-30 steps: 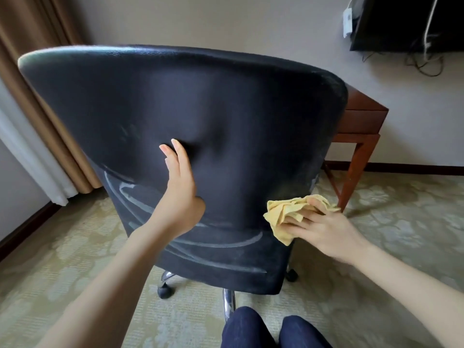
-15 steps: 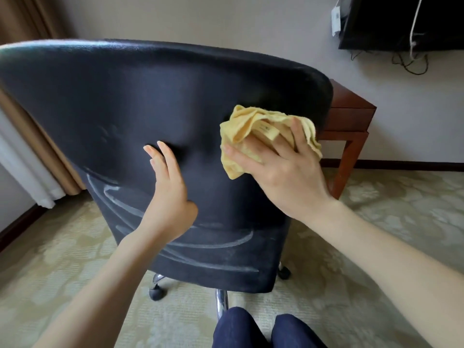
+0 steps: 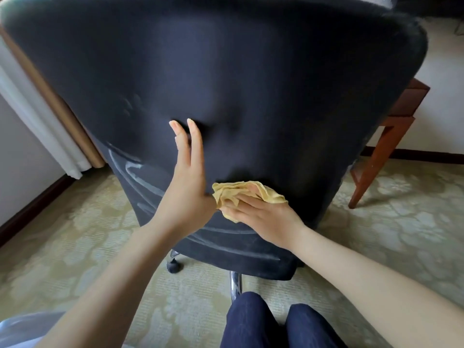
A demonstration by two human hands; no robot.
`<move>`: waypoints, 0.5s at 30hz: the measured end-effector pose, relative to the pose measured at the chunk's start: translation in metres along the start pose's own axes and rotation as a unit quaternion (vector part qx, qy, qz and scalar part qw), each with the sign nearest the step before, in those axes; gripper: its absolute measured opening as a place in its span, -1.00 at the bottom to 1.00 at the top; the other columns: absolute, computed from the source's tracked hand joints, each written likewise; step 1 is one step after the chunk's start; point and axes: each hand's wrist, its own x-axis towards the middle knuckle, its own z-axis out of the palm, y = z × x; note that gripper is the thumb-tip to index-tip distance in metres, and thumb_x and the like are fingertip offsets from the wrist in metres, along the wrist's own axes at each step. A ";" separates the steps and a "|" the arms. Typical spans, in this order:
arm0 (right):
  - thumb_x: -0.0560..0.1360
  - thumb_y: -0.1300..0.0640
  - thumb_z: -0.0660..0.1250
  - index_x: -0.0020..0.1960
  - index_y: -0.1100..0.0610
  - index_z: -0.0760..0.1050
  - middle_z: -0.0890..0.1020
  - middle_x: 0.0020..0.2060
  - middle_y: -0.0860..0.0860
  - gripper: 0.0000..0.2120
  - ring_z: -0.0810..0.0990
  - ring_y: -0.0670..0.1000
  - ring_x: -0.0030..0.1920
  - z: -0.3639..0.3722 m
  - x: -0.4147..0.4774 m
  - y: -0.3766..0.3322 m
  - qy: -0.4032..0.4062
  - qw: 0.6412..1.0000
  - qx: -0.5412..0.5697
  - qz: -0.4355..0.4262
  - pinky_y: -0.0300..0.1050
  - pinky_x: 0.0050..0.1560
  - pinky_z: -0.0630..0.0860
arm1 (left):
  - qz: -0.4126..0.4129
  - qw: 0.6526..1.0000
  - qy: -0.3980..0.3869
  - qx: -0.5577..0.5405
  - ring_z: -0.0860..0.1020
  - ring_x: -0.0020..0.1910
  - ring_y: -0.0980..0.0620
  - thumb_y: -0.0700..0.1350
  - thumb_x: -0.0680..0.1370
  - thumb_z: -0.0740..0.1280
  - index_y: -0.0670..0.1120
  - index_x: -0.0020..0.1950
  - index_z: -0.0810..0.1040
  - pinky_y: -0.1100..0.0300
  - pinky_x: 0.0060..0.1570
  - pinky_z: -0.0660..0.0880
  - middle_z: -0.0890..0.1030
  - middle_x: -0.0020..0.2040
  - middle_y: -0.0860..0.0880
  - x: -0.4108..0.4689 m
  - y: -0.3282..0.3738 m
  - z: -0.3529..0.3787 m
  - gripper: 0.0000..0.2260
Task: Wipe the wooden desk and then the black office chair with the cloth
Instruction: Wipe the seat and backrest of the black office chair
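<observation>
back of the black office chair [image 3: 251, 84] filling the view, left hand [image 3: 187, 182] flat on it with fingers straight, right hand [image 3: 263, 217] pressing the bunched yellow cloth [image 3: 241, 192] low on the backrest, wooden desk [image 3: 399, 109] just behind on the right

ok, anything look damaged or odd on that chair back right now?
Yes: pale curved streaks cross the lower back of the black padded office chair, left of the left hand and below the right hand pressing the crumpled yellow cloth. Scuffs or wet smears, cannot tell.
</observation>
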 end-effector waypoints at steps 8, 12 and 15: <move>0.48 0.28 0.09 0.20 -0.03 0.56 0.61 0.15 -0.09 -0.56 0.58 -0.03 0.17 0.009 -0.077 0.015 -0.124 0.987 0.096 -0.032 -0.10 0.12 0.55 | 0.001 0.998 -0.046 -0.036 0.31 0.30 -0.40 -0.46 0.35 0.19 0.20 0.48 -0.40 0.39 -0.42 0.35 -0.46 0.46 0.20 -0.006 0.006 -0.002 0.03; 0.47 0.33 0.09 0.24 0.04 0.56 0.62 0.15 -0.05 -0.54 0.60 -0.01 0.12 -0.003 -0.073 0.052 -0.098 0.992 0.068 -0.035 -0.09 0.15 0.51 | 0.020 0.996 -0.039 -0.074 -0.21 0.53 -0.08 -0.45 0.38 0.19 0.16 0.51 -0.36 0.45 -0.27 0.38 -0.46 0.46 0.19 -0.007 0.014 0.006 -0.01; 0.51 0.31 0.10 0.24 0.06 0.57 0.62 0.17 -0.02 -0.58 0.61 0.05 0.11 -0.017 -0.041 0.071 -0.036 0.998 0.044 -0.037 0.01 0.31 0.31 | 0.041 0.992 -0.060 -0.100 -0.30 0.50 0.11 -0.45 0.40 0.17 0.20 0.50 -0.33 0.48 -0.08 0.37 -0.46 0.45 0.26 -0.011 0.014 0.006 -0.03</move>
